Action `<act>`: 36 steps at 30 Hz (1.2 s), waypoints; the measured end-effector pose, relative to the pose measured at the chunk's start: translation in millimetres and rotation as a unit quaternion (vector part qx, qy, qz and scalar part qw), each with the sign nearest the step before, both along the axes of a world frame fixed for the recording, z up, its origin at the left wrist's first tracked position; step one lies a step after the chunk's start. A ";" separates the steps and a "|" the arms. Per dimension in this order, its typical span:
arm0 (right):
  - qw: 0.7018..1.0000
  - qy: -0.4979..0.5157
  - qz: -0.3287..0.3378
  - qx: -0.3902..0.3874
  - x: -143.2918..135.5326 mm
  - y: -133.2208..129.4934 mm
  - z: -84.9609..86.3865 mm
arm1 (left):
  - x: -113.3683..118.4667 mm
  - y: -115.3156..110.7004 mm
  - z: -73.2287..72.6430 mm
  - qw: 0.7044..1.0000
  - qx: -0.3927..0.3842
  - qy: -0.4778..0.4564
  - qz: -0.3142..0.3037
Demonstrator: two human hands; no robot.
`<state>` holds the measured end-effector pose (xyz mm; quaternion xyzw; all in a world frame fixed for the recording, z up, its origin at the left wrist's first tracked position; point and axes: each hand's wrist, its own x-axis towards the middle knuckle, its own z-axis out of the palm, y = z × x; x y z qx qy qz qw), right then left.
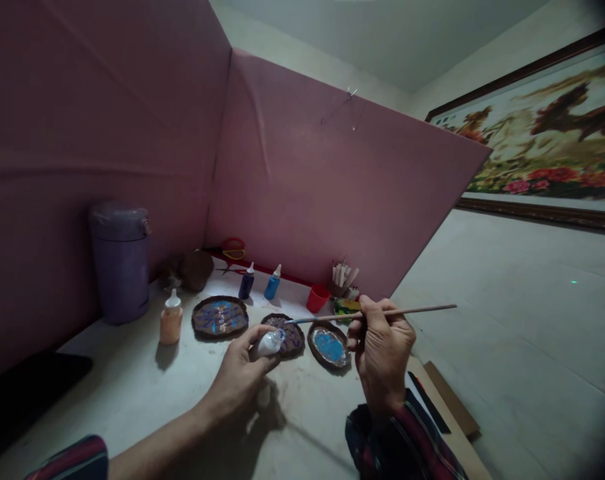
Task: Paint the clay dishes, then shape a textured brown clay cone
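My left hand (pixel 247 357) is closed around a small white bottle (pixel 269 344), tilted with its mouth to the right. In my right hand (pixel 382 343) is a thin paintbrush (pixel 407 311), held almost level. Its bluish tip is close to the bottle's mouth; whether they touch I cannot tell. Behind the bottle lies a dark brown plaque with purple marks (pixel 295 337), partly hidden by it. To the right is a brown-rimmed oval plaque with a blue middle (pixel 331 347). A larger brown plaque with blue and orange streaks (pixel 220 317) lies to the left.
An orange paint bottle (pixel 171 323) stands left, before a purple lidded container (pixel 119 263). Dark blue (pixel 247 285) and light blue bottles (pixel 272 285), a red cup (pixel 317 298) and a holder of sticks (pixel 343 279) line the back. Scissors (pixel 233 249) lie by the pink panel (pixel 327 180).
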<state>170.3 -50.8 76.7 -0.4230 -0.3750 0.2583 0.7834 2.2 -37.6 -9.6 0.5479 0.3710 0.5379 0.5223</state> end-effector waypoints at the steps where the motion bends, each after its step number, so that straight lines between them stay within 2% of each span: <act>1: 1.000 0.005 0.003 -0.002 0.2 0.1 0.1 | 0.3 0.3 -1.0 1.000 -0.009 -0.010 -0.008; 8: 0.995 0.056 0.036 -0.075 5.1 7.8 -5.6 | 0.8 4.1 -10.2 0.995 -0.027 -0.072 -0.059; 13: 0.989 0.083 0.061 -0.110 8.6 14.3 -10.0 | 1.5 5.0 -7.1 0.993 -0.036 -0.090 -0.073; 25: 0.992 0.058 0.059 -0.094 8.5 13.9 -12.0 | 0.0 5.2 -8.8 0.991 -0.047 -0.094 -0.087; 36: 0.996 0.013 0.050 -0.070 5.6 11.2 -12.6 | -0.6 3.7 -4.2 0.993 -0.042 -0.083 -0.076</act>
